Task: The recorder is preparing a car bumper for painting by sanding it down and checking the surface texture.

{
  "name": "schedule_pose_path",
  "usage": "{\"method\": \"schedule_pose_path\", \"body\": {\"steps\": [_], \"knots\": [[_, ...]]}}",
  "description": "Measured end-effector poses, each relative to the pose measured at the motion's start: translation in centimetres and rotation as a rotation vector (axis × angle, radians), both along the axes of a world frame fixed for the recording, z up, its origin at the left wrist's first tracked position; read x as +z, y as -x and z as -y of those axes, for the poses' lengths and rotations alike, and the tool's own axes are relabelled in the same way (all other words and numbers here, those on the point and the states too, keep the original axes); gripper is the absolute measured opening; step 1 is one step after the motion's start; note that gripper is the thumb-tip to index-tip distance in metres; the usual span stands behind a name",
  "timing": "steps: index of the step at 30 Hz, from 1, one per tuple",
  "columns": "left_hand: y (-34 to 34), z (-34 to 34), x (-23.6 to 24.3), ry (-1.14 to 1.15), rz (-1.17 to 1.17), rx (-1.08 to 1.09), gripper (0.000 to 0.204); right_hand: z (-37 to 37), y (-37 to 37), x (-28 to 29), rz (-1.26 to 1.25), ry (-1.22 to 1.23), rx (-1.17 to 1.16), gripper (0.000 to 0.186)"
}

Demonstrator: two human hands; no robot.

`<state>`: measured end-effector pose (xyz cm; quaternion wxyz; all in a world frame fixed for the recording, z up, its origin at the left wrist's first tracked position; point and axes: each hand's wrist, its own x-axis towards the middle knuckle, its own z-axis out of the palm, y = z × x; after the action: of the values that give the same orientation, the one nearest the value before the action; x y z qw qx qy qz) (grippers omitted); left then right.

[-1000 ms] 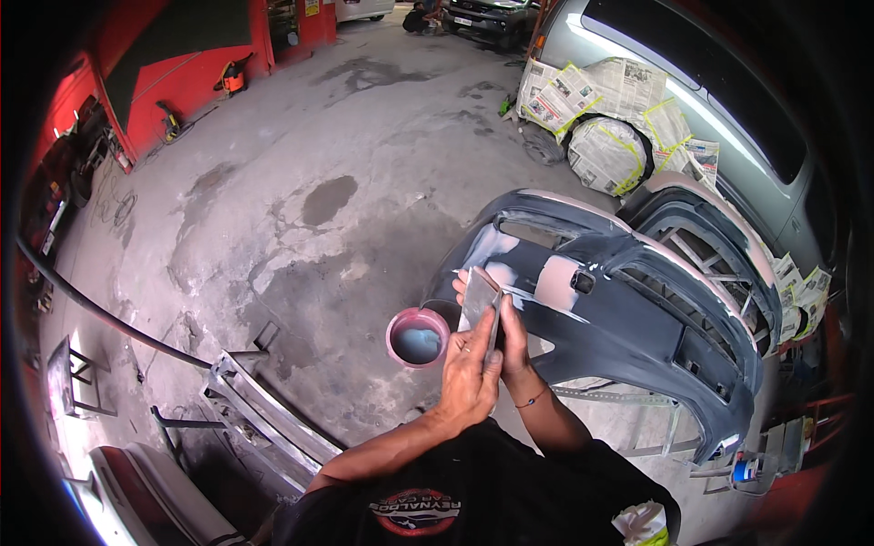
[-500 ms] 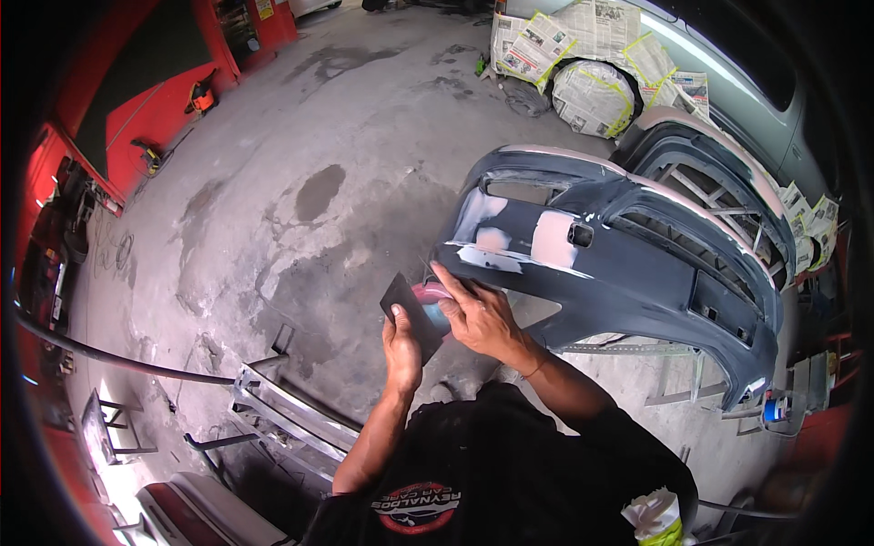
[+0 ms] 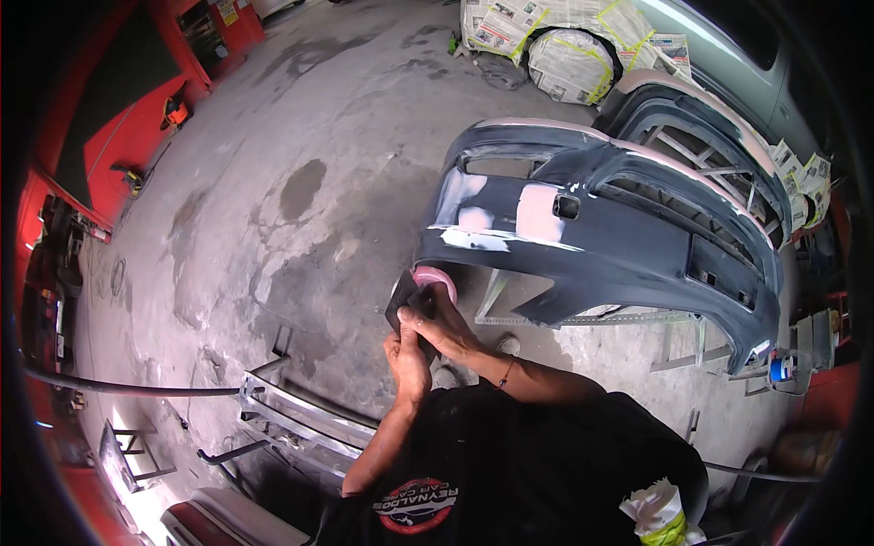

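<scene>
Close in front of my chest, my left hand [image 3: 407, 361] and my right hand [image 3: 443, 325] are together on a dark flat plate [image 3: 399, 302]. My left hand grips it from below and my right hand's fingers press on its upper face. A round pink tin [image 3: 439, 277] shows just behind the plate; I cannot tell whether it is held or stands on the floor. Right of my hands a dark grey car bumper [image 3: 628, 259] with white and pink filler patches rests on a metal stand [image 3: 583, 318].
A second bumper [image 3: 701, 136] stands behind the first, with a car masked in newspaper [image 3: 564, 45] beyond it. A metal frame [image 3: 300, 423] lies on the stained concrete floor at my lower left. A blue can [image 3: 781, 369] sits far right. Red walls line the left side.
My hands came away from the bumper's patched face and drew in toward my chest. They now hold the dark plate together, and the pink tin has slipped behind them.
</scene>
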<state>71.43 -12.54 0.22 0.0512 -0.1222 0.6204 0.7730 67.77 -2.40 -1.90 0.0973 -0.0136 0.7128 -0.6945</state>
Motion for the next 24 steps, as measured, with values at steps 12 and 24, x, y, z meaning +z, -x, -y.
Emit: {"method": "schedule_pose_path", "body": {"steps": [12, 24], "knots": [[1.3, 1.5, 0.2, -0.022, 0.083, 0.216, 0.062, -1.1, -0.6, -0.2, -0.118, 0.095, 0.415, 0.110], [-0.5, -0.1, 1.2, 0.291, -0.027, 0.057, 0.072, -2.6, 0.9, -1.6, -0.029, 0.019, 0.326, 0.111]]}}
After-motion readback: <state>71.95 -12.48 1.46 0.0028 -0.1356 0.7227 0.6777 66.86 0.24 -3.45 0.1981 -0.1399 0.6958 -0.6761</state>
